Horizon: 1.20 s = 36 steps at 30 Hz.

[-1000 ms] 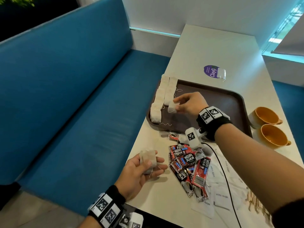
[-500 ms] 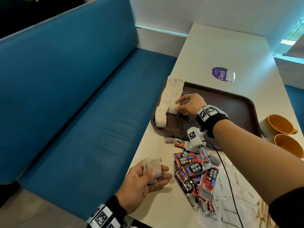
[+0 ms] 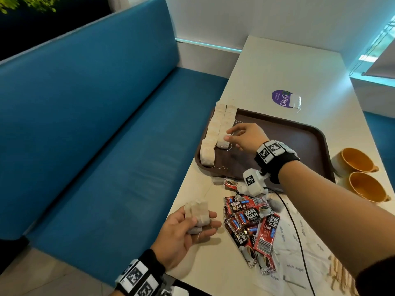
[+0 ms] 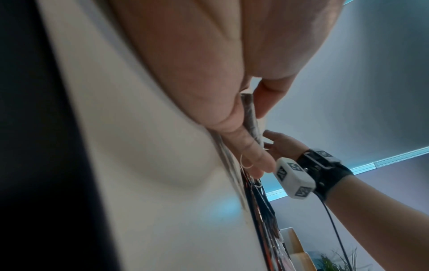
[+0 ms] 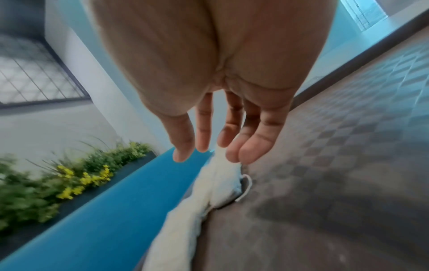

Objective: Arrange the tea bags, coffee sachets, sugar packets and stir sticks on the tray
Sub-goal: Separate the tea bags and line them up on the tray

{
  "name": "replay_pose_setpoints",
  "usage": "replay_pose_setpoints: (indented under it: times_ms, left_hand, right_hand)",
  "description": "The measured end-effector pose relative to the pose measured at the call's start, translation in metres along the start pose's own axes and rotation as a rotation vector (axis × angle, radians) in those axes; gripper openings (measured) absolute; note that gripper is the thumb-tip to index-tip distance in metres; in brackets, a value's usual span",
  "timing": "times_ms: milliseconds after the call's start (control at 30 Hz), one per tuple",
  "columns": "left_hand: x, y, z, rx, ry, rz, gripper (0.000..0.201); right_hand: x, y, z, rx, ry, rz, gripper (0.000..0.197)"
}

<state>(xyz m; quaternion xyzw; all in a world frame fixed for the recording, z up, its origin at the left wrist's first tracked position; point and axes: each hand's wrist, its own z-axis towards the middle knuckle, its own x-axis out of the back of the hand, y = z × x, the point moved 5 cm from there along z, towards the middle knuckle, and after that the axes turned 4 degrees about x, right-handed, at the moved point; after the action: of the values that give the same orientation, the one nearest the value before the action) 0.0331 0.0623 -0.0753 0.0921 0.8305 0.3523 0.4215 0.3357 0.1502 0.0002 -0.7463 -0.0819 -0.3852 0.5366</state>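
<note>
Two rows of white tea bags (image 3: 217, 129) lie along the left edge of the brown tray (image 3: 299, 144). My right hand (image 3: 230, 135) is over the near end of the second row, fingers straight and holding nothing. In the right wrist view its fingertips (image 5: 246, 155) are at the last tea bag (image 5: 223, 187); whether they touch it I cannot tell. My left hand (image 3: 201, 223) holds a small stack of tea bags (image 3: 197, 213) over the table's near left edge. Red coffee sachets (image 3: 250, 223), white sugar packets (image 3: 299, 242) and wooden stir sticks (image 3: 339, 272) lie on the table.
Two orange cups (image 3: 357, 160) stand to the right of the tray. A purple round sticker (image 3: 283, 99) is on the table behind the tray. A blue bench (image 3: 96, 135) runs along the left side. A black cable (image 3: 299, 238) crosses the sugar packets.
My right hand carried a tea bag down to the near end of the second row, set it there and let go. My left hand kept hold of its stack.
</note>
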Motion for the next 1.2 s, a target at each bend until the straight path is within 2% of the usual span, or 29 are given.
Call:
replay_pose_setpoints:
  times_ms: [67,133,267,400,533,700,800,933,1200]
  left_hand:
    - [0.001,-0.001,0.0,-0.013,0.003,0.024,0.029]
    - [0.002,-0.002,0.0,-0.024,0.018,0.045,0.029]
    - [0.0,0.0,-0.001,-0.029,0.034,0.1,0.029]
    - [-0.006,0.002,-0.004,-0.009,0.03,0.113,0.028]
    - [-0.008,0.004,-0.006,-0.059,0.086,0.099,0.02]
    - [-0.004,0.002,-0.004,-0.075,0.137,0.116,0.01]
    - [-0.006,0.002,-0.005,-0.066,0.111,0.105,0.009]
    - [-0.008,0.003,-0.007,-0.054,0.104,0.093,0.023]
    - [-0.008,0.002,-0.005,-0.063,0.089,0.085,0.027]
  right_hand:
    - [0.003,-0.011,-0.028,0.023,0.046,0.075,0.015]
    - [0.002,-0.022,-0.065,0.025,0.045,0.184,0.012]
    - [-0.011,-0.038,-0.136,0.04,-0.071,0.262,0.01]
    - [-0.036,-0.03,-0.184,-0.003,-0.097,0.354,0.008]
    - [-0.058,-0.018,-0.215,0.034,-0.09,0.419,0.01]
    - [-0.073,-0.016,-0.235,0.035,-0.159,0.517,0.009]
    - [-0.075,-0.014,-0.237,0.036,-0.094,0.471,0.011]
    - [-0.078,-0.007,-0.238,0.017,-0.01,0.376,0.016]
    - [-0.069,-0.003,-0.232,-0.004,0.016,0.413,0.016]
